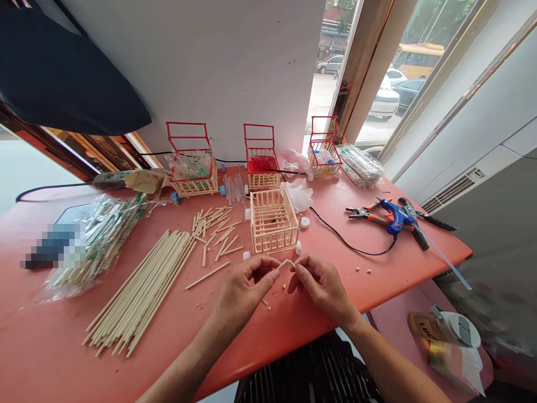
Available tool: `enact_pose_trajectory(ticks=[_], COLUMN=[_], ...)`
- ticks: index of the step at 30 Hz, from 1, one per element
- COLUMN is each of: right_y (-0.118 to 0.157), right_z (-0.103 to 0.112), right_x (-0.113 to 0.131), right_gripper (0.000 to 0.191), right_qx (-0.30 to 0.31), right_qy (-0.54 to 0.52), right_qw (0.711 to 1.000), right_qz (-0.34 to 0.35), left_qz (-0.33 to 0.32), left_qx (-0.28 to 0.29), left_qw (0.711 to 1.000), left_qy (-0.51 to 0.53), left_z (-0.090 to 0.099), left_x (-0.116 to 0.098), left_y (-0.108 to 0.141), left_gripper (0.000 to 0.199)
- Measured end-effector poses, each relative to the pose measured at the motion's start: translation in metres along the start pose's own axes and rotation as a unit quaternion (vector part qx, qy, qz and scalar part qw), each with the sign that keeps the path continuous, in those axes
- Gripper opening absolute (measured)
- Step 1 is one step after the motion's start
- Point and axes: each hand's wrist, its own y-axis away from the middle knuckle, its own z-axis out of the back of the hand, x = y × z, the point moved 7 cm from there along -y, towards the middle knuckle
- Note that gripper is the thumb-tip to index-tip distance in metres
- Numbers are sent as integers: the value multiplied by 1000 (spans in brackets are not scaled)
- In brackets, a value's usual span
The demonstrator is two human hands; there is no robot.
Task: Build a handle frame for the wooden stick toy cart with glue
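Note:
Close to the table's front edge, my left hand (254, 281) pinches a thin wooden stick (283, 264) between thumb and fingers. My right hand (318, 282) is closed on a short piece of wooden stick (292, 265), whose end meets or nearly meets the first one. Just beyond my hands stands a small basket-like cart (274, 221) built of wooden sticks, with white caps at its lower corners. Left of my hands lie a single stick (207, 275), a scatter of short cut sticks (213, 224) and a bundle of long sticks (142, 291).
Three red-trimmed stick carts (193, 184) (263, 180) (325, 166) line the back. Pliers (364, 214) and a blue glue gun (396, 217) with its cord lie right. Plastic-wrapped sticks (104, 235) lie left, another wrapped pack (361, 165) at back right. A jug (444, 326) stands lower right.

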Motion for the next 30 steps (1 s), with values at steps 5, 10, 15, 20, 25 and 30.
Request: enact_pose_trajectory(ticks=[5,10,15,20,25,30], right_y=[-2,-2,-2,-2,-2,-1], right_z=[-3,-5,-6,-7,-7,-8], right_x=[-3,-3,-4,-1,2,1], right_gripper=[32,32,33,33,33,34], right_qx=[23,34,37,40,44,48], right_qy=[-30,-36,-36,-34,-33,-31], right_qw=[999,998,998,998,998,998], right_qz=[-18,-25,-26,-25,-21,-16], left_qz=[-22,-36,-38,-37,-40,-38], left_qx=[-25,-34,-32,-38,-41,-39], left_qw=[999,999,999,998,998,998], left_qy=[0,-7,-10,-20,-28,-33], left_z=[0,0,-1,-1,-2,-3], left_x=[-2,-4,-6,-7,-6,-6], left_y=[0,2,2,2,4,4], left_gripper=[18,18,18,18,18,17])
